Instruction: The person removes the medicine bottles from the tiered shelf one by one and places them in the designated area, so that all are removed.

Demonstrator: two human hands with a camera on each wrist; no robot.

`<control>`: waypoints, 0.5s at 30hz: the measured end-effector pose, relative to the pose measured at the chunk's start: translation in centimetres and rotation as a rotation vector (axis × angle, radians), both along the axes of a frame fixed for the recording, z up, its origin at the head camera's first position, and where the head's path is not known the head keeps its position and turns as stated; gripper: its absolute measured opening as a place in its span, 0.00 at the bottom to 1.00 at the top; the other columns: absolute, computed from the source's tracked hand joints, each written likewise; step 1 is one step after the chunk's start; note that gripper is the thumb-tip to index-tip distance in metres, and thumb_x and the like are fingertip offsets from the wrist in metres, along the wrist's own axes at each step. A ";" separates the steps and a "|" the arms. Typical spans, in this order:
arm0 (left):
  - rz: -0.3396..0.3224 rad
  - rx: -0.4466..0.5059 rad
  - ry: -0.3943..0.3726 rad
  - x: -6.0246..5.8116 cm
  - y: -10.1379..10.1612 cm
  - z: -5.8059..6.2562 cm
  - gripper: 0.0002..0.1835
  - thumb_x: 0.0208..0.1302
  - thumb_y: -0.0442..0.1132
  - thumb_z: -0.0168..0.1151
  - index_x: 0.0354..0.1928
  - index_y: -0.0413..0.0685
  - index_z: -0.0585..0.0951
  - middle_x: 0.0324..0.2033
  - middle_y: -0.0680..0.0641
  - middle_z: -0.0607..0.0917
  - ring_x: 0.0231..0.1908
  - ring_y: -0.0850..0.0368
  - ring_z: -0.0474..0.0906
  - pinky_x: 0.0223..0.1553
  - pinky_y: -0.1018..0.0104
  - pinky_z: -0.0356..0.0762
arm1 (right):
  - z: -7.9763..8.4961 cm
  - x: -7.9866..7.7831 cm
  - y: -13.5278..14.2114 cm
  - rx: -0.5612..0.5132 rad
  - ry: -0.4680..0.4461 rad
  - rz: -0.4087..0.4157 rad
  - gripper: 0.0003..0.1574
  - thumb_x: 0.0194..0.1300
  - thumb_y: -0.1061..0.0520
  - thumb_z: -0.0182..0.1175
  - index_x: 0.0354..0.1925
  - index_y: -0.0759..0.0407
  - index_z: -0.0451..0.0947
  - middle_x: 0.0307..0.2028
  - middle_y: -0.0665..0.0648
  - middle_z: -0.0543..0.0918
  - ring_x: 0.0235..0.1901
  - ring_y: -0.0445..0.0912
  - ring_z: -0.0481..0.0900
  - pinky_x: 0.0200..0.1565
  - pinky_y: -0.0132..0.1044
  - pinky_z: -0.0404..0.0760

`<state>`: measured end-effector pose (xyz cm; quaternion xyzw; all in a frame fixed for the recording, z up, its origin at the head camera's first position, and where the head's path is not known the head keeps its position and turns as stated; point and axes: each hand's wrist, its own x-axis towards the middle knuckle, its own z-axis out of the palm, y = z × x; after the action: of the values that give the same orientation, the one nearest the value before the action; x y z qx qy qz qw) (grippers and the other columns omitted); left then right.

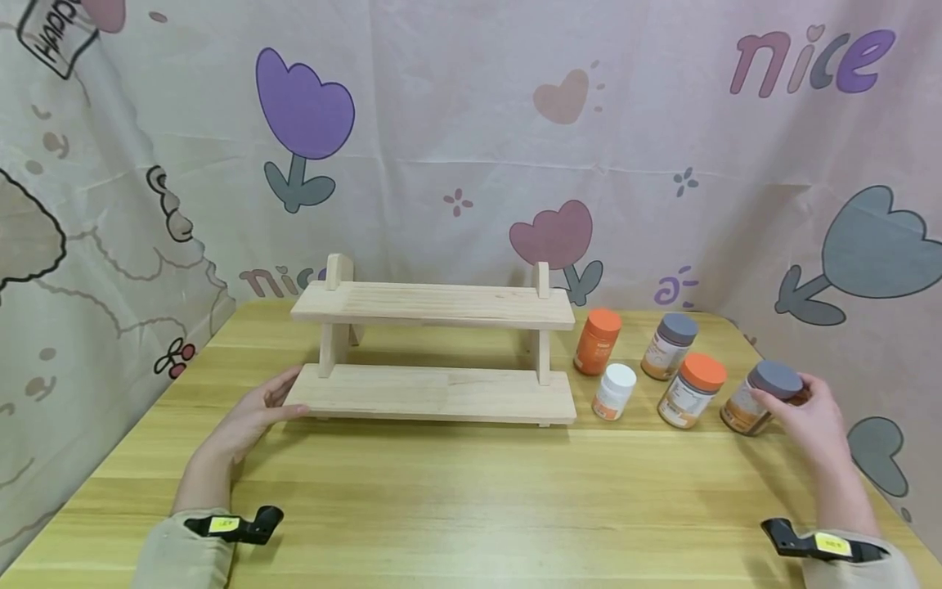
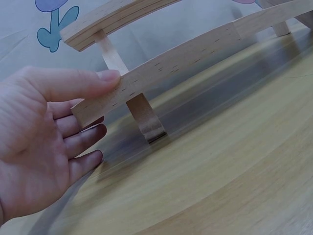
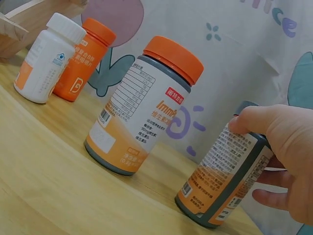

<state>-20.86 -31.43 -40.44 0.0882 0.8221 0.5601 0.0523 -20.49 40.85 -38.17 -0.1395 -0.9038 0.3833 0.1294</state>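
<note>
A two-tier wooden shelf [image 1: 434, 394] stands on the table. At the left end of its lower board, my left hand [image 1: 250, 421] grips the edge, thumb on top and fingers around the end and below, as the left wrist view shows. Over on the right, my right hand [image 1: 813, 419] holds a grey-capped supplement bottle [image 3: 220, 171] near its top, between thumb and fingers. The bottle's base appears to rest on the table. Beside it is an orange-capped supplement bottle [image 1: 688, 401], with a second grey-capped bottle [image 1: 665, 353] behind.
A small white bottle [image 1: 612, 394] and an all-orange bottle [image 1: 596, 348] stand close to the shelf's right end. Behind the wooden table [image 1: 471, 499] hangs a printed cloth [image 1: 441, 123], which also lines both sides.
</note>
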 end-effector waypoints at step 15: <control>0.011 0.065 0.048 0.8 -0.7 1.4 0.39 0.68 0.39 0.52 0.70 0.34 0.42 0.69 0.32 0.46 0.68 0.40 0.43 0.51 0.87 0.60 | 3.7 -0.6 -2.2 0.055 0.131 0.008 0.51 0.65 0.43 0.54 0.71 0.67 0.42 0.66 0.75 0.54 0.63 0.70 0.52 0.59 0.64 0.56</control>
<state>-20.10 -32.10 -39.08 0.0986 0.8050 0.5844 0.0263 -21.11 38.68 -34.45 -0.1068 -0.9041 0.3672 0.1907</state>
